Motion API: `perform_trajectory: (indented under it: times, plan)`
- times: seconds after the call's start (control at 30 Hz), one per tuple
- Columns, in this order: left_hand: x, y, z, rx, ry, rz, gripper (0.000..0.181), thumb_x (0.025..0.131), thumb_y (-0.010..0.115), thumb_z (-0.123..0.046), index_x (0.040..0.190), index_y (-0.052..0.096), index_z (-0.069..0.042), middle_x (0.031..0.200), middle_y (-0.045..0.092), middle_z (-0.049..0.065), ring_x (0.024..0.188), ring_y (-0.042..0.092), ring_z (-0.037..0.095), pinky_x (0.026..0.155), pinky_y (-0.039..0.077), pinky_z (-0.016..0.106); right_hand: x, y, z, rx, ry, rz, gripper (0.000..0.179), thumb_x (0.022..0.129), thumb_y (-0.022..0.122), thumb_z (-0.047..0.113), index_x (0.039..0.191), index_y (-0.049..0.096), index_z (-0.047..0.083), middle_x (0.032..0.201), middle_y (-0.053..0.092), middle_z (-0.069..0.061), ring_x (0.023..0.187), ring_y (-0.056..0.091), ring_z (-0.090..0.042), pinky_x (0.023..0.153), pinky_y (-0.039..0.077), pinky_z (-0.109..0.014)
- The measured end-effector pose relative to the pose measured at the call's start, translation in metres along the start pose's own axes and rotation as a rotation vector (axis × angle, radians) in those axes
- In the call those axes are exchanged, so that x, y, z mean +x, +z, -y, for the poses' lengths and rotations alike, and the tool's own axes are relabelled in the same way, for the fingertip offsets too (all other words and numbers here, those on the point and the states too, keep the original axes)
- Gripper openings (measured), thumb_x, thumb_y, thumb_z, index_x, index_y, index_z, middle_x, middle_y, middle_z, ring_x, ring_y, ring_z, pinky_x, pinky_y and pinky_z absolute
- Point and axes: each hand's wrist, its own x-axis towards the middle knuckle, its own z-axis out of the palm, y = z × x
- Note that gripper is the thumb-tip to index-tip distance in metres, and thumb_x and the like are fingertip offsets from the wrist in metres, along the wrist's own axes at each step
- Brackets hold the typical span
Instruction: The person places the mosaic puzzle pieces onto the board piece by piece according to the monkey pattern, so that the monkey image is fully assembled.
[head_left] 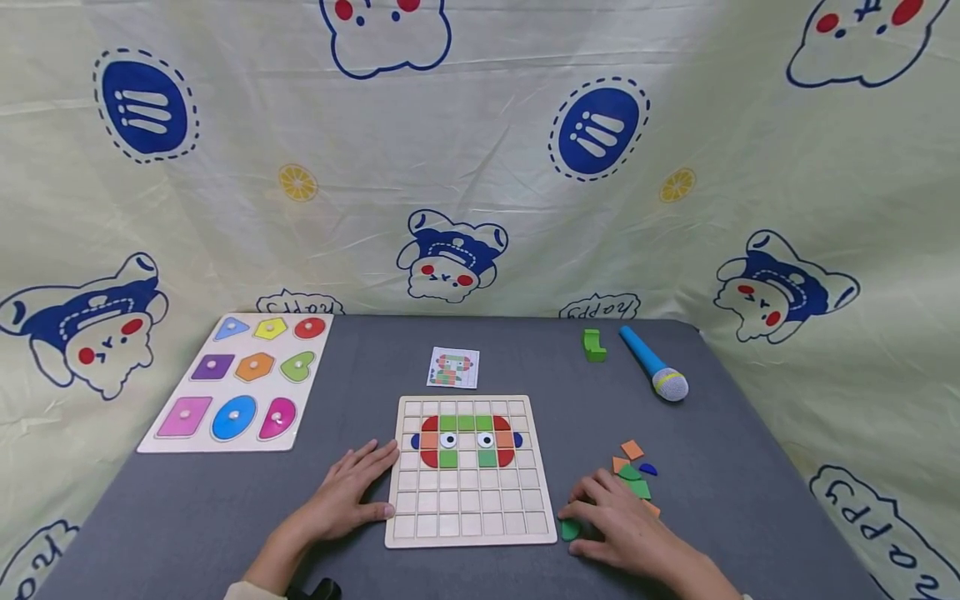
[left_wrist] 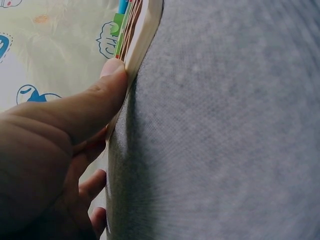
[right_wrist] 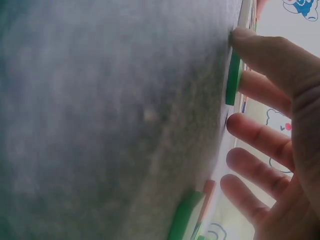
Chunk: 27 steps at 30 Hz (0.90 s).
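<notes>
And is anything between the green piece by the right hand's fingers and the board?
Nothing loose that I can see. The green piece, at the right hand, lies just beside the board, so only the board's own edge stands between. The other loose pieces lie farther back, off that path.

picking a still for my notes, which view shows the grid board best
The head view, since the grid board lies face-up there, nearly whole. The left wrist view catches just its edge and some face, steeply slanted; the right wrist view, a thin sliver.
</notes>
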Motion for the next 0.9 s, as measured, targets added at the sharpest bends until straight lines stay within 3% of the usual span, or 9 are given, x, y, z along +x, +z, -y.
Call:
perform_trajectory:
  times: [0.3,0.6,0.8,0.9]
  plan:
    - [0.000,0.000,-0.001,0.002,-0.012,0.005,0.079,0.079,0.071,-0.043,0.145,0.038,-0.011,0.153,0.035,0.007,0.144,0.022,0.038,0.112,0.011,0.064,0.000,0.002,0.002,0.035,-0.010,-0.007,0.022,0.075,0.075,0.042,0.095,0.067,0.037,0.097,0.051,0.019,0.089,0.037,0.000,0.073,0.037,-0.026]
    - [0.001,-0.001,-0.001,0.004,-0.025,0.007,0.080,0.079,0.070,-0.043,0.145,0.038,-0.011,0.153,0.034,0.006,0.144,0.021,0.037,0.113,0.011,0.064,-0.001,-0.003,0.001,-0.044,0.119,-0.020,0.025,0.070,0.077,0.049,0.085,0.064,0.033,0.092,0.049,0.018,0.085,0.036,-0.002,0.073,0.036,-0.029]
    - [0.001,-0.001,-0.001,0.007,-0.020,0.010,0.080,0.080,0.070,-0.043,0.145,0.038,-0.011,0.153,0.035,0.007,0.144,0.021,0.037,0.113,0.011,0.063,-0.004,-0.010,-0.002,0.021,0.121,0.084,0.028,0.075,0.074,0.045,0.100,0.067,0.035,0.097,0.049,0.019,0.089,0.037,-0.002,0.073,0.039,-0.029]
    - [0.001,-0.001,-0.001,0.009,-0.019,0.008,0.079,0.080,0.071,-0.041,0.145,0.038,-0.011,0.153,0.035,0.007,0.144,0.022,0.037,0.113,0.011,0.063,-0.007,-0.012,-0.005,0.034,0.074,0.069,0.030,0.075,0.076,0.036,0.104,0.067,0.036,0.099,0.050,0.019,0.092,0.038,-0.001,0.075,0.041,-0.029]
